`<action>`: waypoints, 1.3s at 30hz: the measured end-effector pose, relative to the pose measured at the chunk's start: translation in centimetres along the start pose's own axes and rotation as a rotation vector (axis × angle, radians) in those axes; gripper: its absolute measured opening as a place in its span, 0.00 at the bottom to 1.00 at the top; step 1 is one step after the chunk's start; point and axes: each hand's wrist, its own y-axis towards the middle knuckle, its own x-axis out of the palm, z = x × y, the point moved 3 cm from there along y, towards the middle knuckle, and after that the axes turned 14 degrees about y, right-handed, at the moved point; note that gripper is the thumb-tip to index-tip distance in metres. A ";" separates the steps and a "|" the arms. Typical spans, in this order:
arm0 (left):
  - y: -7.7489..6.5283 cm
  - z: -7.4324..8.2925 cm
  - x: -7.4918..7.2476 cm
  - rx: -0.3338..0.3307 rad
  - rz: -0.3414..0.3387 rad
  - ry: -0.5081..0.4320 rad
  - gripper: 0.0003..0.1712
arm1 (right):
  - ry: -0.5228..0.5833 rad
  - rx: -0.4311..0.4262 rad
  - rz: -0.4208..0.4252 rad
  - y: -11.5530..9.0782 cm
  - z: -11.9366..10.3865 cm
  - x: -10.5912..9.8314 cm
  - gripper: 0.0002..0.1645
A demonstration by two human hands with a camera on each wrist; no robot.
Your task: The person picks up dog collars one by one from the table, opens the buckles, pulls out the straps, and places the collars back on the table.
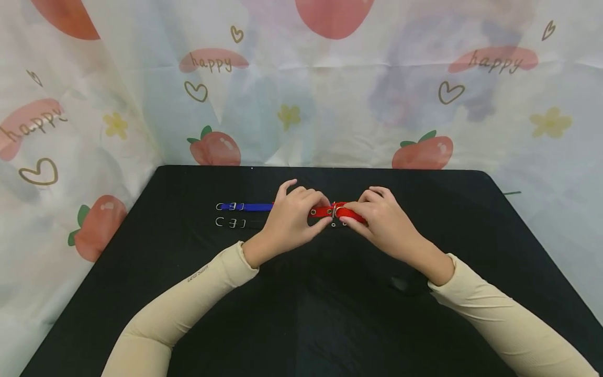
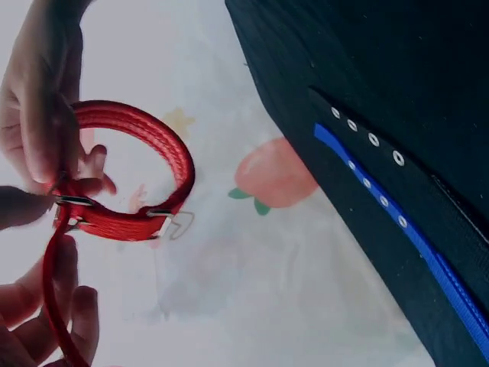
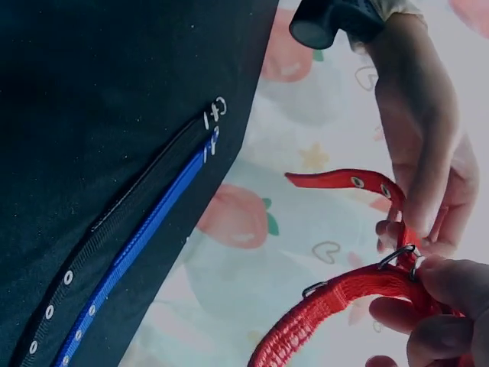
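Observation:
A red collar with metal eyelets is held up between both hands, bent into a loop in the left wrist view. Its strap end passes through the metal buckle. My left hand pinches the strap near the buckle. In the right wrist view, the eyeleted tail sticks out past the left fingers. My right hand grips the collar on the buckle's other side, thumb close against the metal. A D-ring sits on the loop. The palms hide parts of the collar.
A blue collar and a black collar lie straight and side by side on the black table, buckles to the left. The hands overlap their right parts in the head view. A printed curtain hangs behind the table.

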 end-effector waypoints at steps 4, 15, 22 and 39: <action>-0.1 0.1 -0.7 0.055 0.007 0.060 0.13 | -0.017 0.009 -0.038 0.1 -0.1 -0.1 0.10; 0.2 -0.4 -2.1 0.176 -0.107 0.158 0.10 | 0.160 0.072 -0.422 0.8 0.0 -0.8 0.11; 0.3 -0.4 -1.8 0.228 -0.261 0.063 0.10 | 0.300 0.121 -0.495 0.3 0.2 -0.9 0.11; -0.4 0.7 -0.8 -0.025 0.038 0.198 0.09 | -0.069 -0.129 0.268 -0.4 -1.4 1.0 0.17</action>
